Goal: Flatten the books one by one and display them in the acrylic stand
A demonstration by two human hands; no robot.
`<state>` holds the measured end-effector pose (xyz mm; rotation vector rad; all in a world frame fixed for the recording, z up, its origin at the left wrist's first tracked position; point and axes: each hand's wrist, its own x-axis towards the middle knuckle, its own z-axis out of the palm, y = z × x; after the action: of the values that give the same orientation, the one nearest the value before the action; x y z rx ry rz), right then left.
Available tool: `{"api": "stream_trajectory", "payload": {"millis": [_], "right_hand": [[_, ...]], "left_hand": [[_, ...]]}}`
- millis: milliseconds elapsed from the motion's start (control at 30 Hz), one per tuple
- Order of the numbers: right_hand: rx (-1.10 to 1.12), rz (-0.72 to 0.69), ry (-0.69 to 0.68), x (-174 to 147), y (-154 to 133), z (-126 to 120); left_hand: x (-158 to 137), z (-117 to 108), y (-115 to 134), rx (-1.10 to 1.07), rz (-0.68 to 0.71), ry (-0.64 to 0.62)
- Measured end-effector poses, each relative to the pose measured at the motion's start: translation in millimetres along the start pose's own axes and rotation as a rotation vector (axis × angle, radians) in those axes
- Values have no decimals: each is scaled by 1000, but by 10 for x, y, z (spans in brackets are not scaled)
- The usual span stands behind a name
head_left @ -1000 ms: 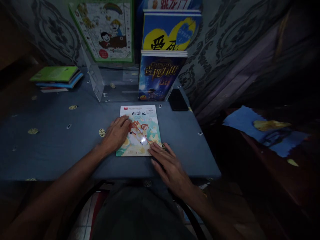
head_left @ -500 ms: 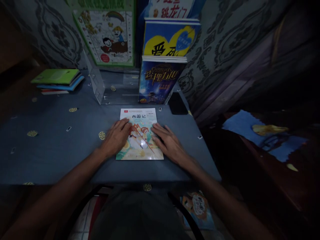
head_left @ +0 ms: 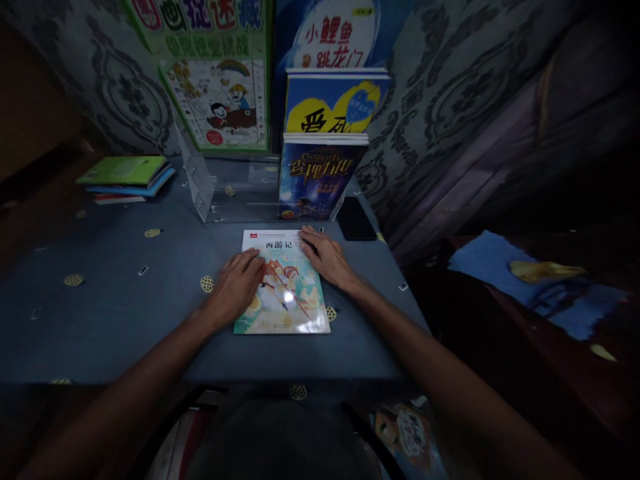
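Book (head_left: 287, 297) lies flat — left grip (head_left: 234, 285) and right grip (head_left: 329, 256) rest on it — both loosely spread, clasping nothing.

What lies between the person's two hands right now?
The head view shows a book between them, flat on the table, illustrated side up; the left hand rests on its left edge, the right hand at its upper right.

Two hands (head_left: 236, 287) (head_left: 327, 259), one black phone (head_left: 357, 219)
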<state>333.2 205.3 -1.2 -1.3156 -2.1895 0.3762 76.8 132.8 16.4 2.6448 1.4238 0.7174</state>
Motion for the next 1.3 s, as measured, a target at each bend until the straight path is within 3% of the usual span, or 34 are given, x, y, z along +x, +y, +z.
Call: {"api": "stream_trajectory", "payload": {"millis": [433, 667, 1033, 1300], "right_hand": [[11, -34, 45, -50, 14, 34], [6, -9, 25, -42, -7, 28], [-8, 9, -12, -49, -56, -13], [-10, 4, -3, -31, -30, 22]], "left_hand": [[291, 29, -467, -3, -45, -19], [294, 36, -455, 76, -4, -21], [455, -99, -354, 153, 114, -284], [508, -104, -363, 81, 135, -293]]}}
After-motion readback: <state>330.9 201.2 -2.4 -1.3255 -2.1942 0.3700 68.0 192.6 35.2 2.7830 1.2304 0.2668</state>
